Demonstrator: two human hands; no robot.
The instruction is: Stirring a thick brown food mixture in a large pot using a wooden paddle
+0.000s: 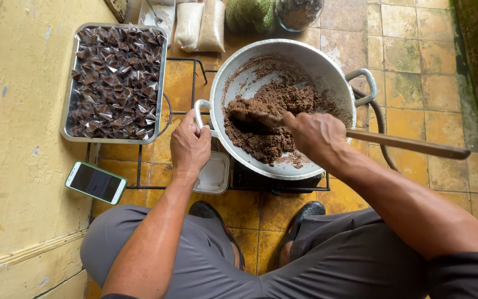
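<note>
A large silver wok (327,69) sits tilted on a black metal stove frame, with a thick brown crumbly mass (275,119) inside. My left hand (189,147) grips the wok's near-left handle. My right hand (316,135) is closed around a long wooden paddle (410,145); its blade is buried in the brown mass and its handle sticks out to the right. My knees in grey trousers frame the bottom of the view.
A metal tray (68,99) full of small dark wrapped pieces rests left of the wok. A phone (95,182) lies on the yellow ledge. A small clear container (214,174) sits under the wok. Bags and a jar stand at the top. Tiled floor spreads right.
</note>
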